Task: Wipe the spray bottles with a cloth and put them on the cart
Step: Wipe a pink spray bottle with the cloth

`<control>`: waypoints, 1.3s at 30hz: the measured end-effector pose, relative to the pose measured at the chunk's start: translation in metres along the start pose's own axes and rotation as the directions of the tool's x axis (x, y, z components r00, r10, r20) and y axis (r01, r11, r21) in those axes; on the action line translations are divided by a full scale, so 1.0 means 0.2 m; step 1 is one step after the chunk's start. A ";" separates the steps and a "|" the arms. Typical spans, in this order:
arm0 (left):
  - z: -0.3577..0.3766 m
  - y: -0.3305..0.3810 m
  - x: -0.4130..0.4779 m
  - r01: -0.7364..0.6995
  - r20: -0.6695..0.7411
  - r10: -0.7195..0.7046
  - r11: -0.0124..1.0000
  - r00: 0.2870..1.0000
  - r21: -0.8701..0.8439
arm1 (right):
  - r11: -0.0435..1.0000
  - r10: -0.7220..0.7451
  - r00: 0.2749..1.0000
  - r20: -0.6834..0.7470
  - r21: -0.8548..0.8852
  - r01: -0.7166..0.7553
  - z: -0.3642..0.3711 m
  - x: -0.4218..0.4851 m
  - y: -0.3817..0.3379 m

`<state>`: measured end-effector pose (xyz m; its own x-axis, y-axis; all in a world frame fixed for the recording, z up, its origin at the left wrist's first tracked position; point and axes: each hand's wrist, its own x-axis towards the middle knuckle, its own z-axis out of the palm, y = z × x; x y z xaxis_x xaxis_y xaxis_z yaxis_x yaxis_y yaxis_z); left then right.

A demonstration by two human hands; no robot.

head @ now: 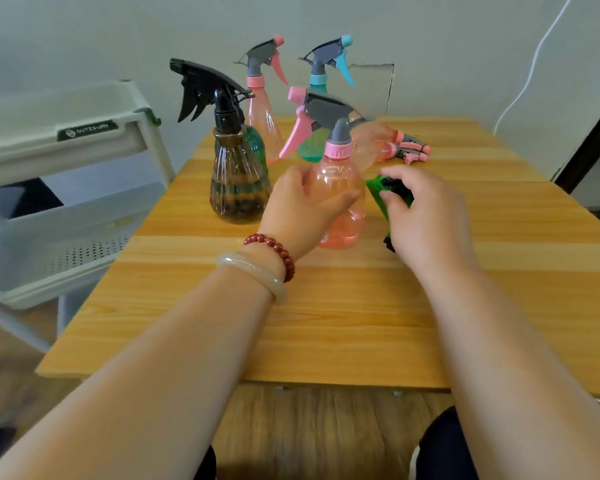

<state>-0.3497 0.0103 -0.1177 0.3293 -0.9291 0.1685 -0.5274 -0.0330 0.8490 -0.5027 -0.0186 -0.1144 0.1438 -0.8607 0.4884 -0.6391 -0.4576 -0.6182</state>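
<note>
My left hand [297,206] grips a round pink spray bottle [343,188] that stands upright on the wooden table [326,323]. My right hand [426,216] holds a green cloth [378,188] right beside the bottle's right side. A brown bottle with a black trigger [236,181] stands to the left, with a green bottle [257,143] just behind it. Further back stand a tall pink bottle [262,109] and a teal bottle [321,98]. Another pink bottle [385,147] lies on its side at the back right.
A white tiered cart [66,216] stands left of the table, its middle shelf level with the table edge. A white cable [534,64] hangs on the wall at the right. My knees show below the table's front edge.
</note>
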 end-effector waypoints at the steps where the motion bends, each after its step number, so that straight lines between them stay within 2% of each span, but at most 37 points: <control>1: -0.01 -0.01 0.00 0.001 0.012 -0.001 1.000 1.000 -0.007 | 1.000 0.003 1.000 -0.005 0.003 -0.003 0.00 0.00 0.00; 5: -0.06 -0.05 -0.04 0.034 0.044 -0.030 0.995 0.999 -0.096 | 0.999 0.014 1.000 -0.009 0.034 -0.013 0.00 0.02 0.01; 9: -0.07 -0.04 -0.09 0.007 -0.077 -0.022 0.983 0.997 -0.183 | 0.998 0.006 1.000 -0.018 0.067 -0.005 0.01 0.02 0.01; 19: 0.01 0.03 -0.02 -0.013 -0.070 0.016 0.999 0.997 0.044 | 0.982 0.012 0.999 -0.051 0.189 -0.002 0.02 0.00 -0.02; 25: -0.04 0.00 -0.06 0.015 0.037 -0.011 0.993 0.999 -0.116 | 0.976 0.037 0.999 -0.019 0.213 -0.032 0.04 0.01 0.00; 28: -0.01 0.02 -0.07 -0.056 -0.040 0.054 0.997 0.998 -0.054 | 0.969 0.045 0.998 -0.039 0.243 -0.034 0.03 0.01 -0.01; 33: 0.02 0.05 -0.02 -0.084 -0.115 0.086 0.996 0.990 0.024 | 0.915 0.071 0.996 -0.053 0.401 -0.044 0.03 0.01 -0.04; 35: 0.00 0.03 -0.01 -0.103 -0.097 0.101 0.995 0.990 -0.006 | 0.891 0.074 0.996 -0.055 0.452 -0.041 0.04 0.01 -0.04; 39: -0.06 -0.04 -0.06 -0.094 0.020 0.099 0.980 0.995 -0.175 | 0.841 0.098 0.993 -0.070 0.539 -0.045 0.04 0.01 -0.04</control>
<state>-0.3405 0.0252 -0.1198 0.2599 -0.9348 0.2422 -0.4107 0.1200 0.9038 -0.4905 -0.0175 -0.1134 0.0270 -0.8837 0.4674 -0.1364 -0.4664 -0.8740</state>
